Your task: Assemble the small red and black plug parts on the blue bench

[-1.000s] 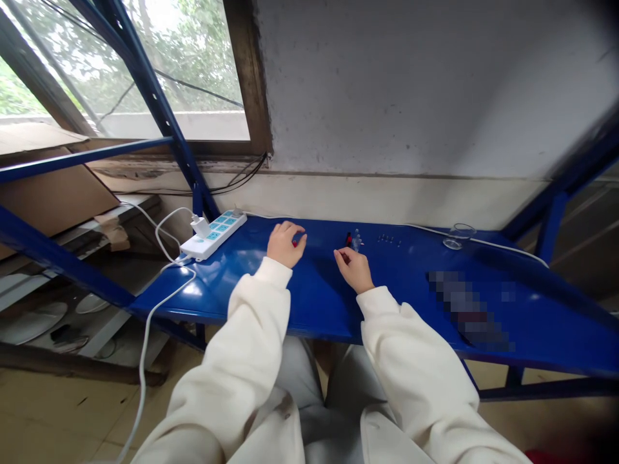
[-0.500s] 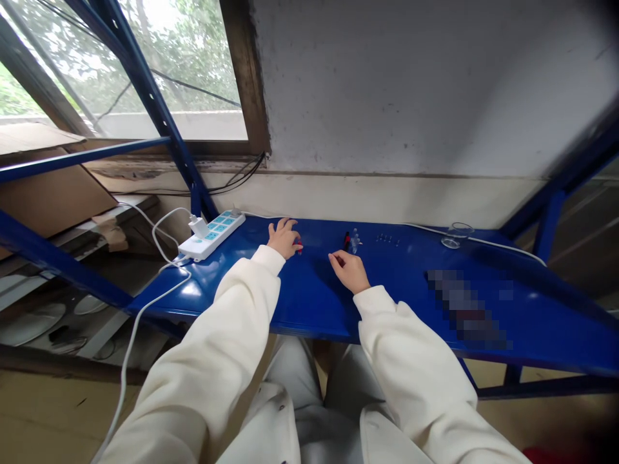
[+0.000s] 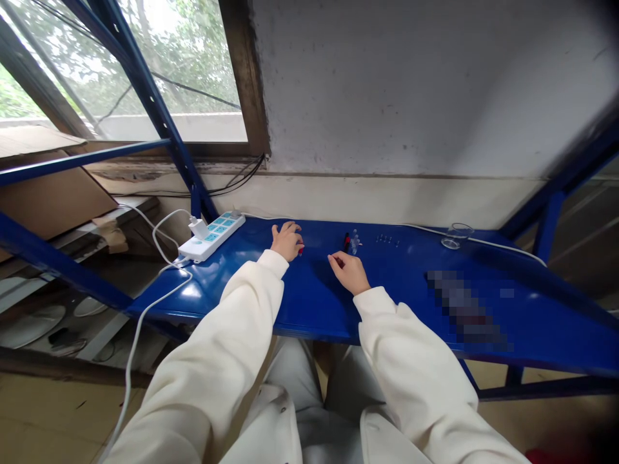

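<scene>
My left hand (image 3: 287,242) is over the blue table with its fingers spread. A small red object (image 3: 300,251) shows at its thumb side, mostly covered; whether it is gripped or only touched I cannot tell. My right hand (image 3: 352,273) is closed low over the table, thumb and fingertips together. Anything between those fingertips is hidden. Just beyond it lie a small black-and-red object (image 3: 347,241) and a cluster of small clear pieces (image 3: 355,242). Farther right, several tiny clear pieces (image 3: 387,239) are set out in a row.
A white power strip (image 3: 213,235) with a plugged-in white adapter lies at the table's left end, its cord hanging over the edge. A clear glass (image 3: 456,236) stands at the back right by a white cable. Blue metal posts (image 3: 549,225) frame the table (image 3: 309,316).
My left hand has shifted slightly right and its fingers have drawn in a little, covering more of the red object. My right hand stays where it was.
</scene>
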`<state>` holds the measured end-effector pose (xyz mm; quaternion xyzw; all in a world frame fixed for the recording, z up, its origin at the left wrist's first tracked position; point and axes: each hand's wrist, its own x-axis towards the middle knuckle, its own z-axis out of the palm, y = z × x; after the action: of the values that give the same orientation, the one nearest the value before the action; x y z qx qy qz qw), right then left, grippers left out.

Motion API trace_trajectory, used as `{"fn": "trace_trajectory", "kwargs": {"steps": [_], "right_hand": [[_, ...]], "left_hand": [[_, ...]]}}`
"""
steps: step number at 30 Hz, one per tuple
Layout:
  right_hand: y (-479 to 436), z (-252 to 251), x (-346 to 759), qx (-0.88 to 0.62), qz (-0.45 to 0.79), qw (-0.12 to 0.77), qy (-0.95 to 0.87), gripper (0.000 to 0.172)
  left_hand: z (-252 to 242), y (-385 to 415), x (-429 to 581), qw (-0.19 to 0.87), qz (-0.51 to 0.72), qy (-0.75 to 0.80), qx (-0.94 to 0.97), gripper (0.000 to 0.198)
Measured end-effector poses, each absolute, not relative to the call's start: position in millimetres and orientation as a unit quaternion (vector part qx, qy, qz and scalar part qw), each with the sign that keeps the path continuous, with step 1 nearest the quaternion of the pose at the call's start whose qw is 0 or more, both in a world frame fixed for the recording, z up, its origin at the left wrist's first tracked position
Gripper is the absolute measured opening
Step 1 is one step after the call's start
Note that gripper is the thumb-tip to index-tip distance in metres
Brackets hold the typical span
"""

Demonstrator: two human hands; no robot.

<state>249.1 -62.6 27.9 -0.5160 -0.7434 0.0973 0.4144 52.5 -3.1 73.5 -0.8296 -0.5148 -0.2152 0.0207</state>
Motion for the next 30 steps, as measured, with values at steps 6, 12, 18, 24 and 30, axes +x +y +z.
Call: {"fn": "trace_trajectory", "kwargs": {"steps": [6,12,18,24,30], "right_hand": [[-61,28,249,-0.529,0.096,0.422,-0.73,0.033],[-61,30,248,-0.525,0.183,0.487,-0.673,0.038],[-64,32,247,-0.514,0.19,0.505,-0.667,0.038],[-64,30,248,-0.526,0.14,0.487,-0.683,0.034],[-66,33,249,-0.504,0.12,0.488,-0.703,0.031]], "left_hand": [[80,-19,75,-0.066,-0.414,-0.487,-0.766,0.01],[64,-37,106,-0.413,-0.569,-0.345,-0.622,0.026],[39,-43,110,-0.479,-0.572,-0.328,-0.579,0.033],[35,-46,107,-0.493,-0.557,-0.336,-0.578,0.037],[34,-47,106,-0.496,-0.557,-0.348,-0.567,0.038]]}}
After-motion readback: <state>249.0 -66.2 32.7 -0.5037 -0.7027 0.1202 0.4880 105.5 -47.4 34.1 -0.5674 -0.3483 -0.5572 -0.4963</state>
